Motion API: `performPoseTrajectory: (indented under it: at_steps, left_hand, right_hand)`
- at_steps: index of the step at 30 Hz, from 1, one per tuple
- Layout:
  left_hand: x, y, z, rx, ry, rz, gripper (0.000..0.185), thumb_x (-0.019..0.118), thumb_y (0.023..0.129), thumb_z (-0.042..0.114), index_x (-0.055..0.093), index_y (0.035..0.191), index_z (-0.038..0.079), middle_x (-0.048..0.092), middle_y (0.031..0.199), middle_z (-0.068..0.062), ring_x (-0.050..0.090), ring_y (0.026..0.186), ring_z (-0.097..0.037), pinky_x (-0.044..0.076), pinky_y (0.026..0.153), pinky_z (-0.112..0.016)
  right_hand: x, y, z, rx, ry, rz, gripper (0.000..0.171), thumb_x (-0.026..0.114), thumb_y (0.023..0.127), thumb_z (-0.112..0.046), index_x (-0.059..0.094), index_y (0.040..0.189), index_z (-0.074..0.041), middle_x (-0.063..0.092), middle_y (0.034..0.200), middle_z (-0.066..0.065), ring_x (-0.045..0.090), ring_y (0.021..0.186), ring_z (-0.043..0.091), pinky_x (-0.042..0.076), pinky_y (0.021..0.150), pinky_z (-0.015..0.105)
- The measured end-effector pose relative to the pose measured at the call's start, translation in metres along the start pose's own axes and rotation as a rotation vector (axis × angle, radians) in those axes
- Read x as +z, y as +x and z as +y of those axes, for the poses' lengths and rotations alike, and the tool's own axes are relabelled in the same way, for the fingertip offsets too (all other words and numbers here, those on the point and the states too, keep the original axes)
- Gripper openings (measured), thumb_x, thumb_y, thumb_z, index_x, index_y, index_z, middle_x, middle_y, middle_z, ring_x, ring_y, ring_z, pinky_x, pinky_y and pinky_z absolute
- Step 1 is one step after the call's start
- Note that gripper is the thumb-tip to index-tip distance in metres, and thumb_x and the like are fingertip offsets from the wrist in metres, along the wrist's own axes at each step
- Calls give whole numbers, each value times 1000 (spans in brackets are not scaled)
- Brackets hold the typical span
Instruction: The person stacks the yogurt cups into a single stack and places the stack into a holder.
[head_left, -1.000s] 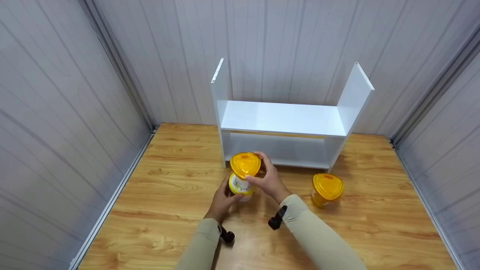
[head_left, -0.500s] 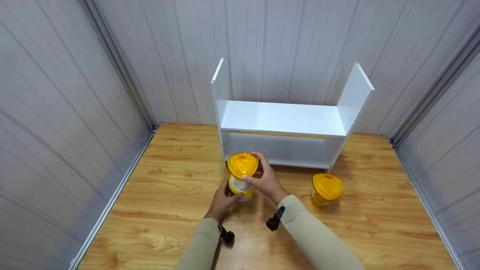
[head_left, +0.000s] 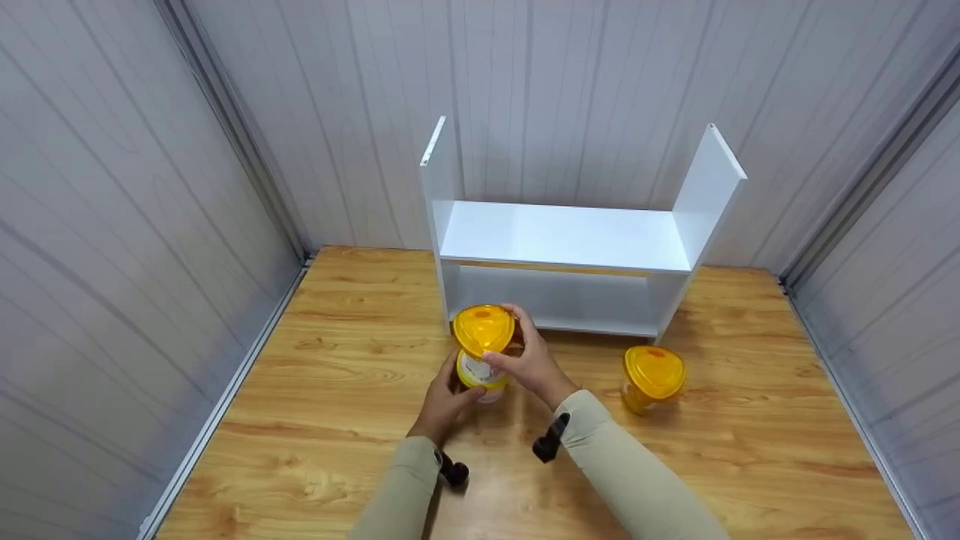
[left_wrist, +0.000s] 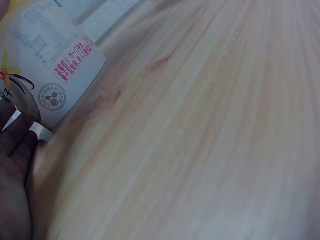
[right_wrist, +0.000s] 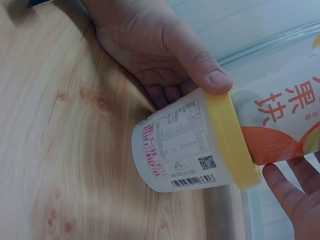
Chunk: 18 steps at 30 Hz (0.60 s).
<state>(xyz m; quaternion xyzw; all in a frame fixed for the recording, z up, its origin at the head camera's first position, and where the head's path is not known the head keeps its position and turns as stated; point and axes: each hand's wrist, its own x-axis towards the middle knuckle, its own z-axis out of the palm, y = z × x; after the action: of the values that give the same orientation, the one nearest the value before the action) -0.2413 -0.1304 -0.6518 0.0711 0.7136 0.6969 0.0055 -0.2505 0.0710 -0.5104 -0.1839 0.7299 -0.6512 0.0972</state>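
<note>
Evidently partway stacked; gripping the yellow-rimmed tub (right_wrist: pixel 175 145) on the wooden table (head_left: pixel 352 390) with the left hand (head_left: pixel 441 406); holding an orange-lidded jar (head_left: pixel 484 328), seemingly seated on top, in the right hand (head_left: pixel 536 366), not yet released; leaving the second jar (head_left: pixel 654 375) untouched near the white shelf (head_left: pixel 566 236).

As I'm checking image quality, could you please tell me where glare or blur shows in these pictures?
Head view: bright sheen on the shelf; left wrist: table grain soft, washed out at lower right; right wrist: yellow-rimmed cup fairly crisp.
</note>
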Motion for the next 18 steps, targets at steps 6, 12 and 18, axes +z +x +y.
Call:
performPoseTrajectory:
  at_steps: [6, 12, 18]
  left_hand:
    - [0, 0, -1, -3, 5, 3, 94, 80, 89, 26, 21, 163, 20, 33, 163, -7, 34, 147, -23, 26, 121, -38]
    - [0, 1, 0, 40, -48, -21, 92, 77, 90, 13, 21, 163, 15, 36, 160, -13, 38, 144, -28, 29, 121, -40]
    - [0, 0, 1, 5, -71, -17, 94, 79, 89, 13, 20, 163, 16, 35, 161, -13, 37, 145, -29, 27, 121, -41]
  right_hand:
    - [0, 8, 22, -29, -18, 18, 83, 81, 87, -31, 31, 153, -26, 51, 141, 8, 54, 123, 26, 47, 107, 44]
    - [0, 12, 30, -28, 2, 15, 86, 80, 89, -21, 26, 156, -19, 49, 144, 11, 52, 125, 28, 44, 109, 47]
    - [-2, 5, 14, -3, 27, -8, 88, 79, 89, -19, 24, 158, -14, 47, 148, 15, 49, 131, 32, 36, 115, 54]
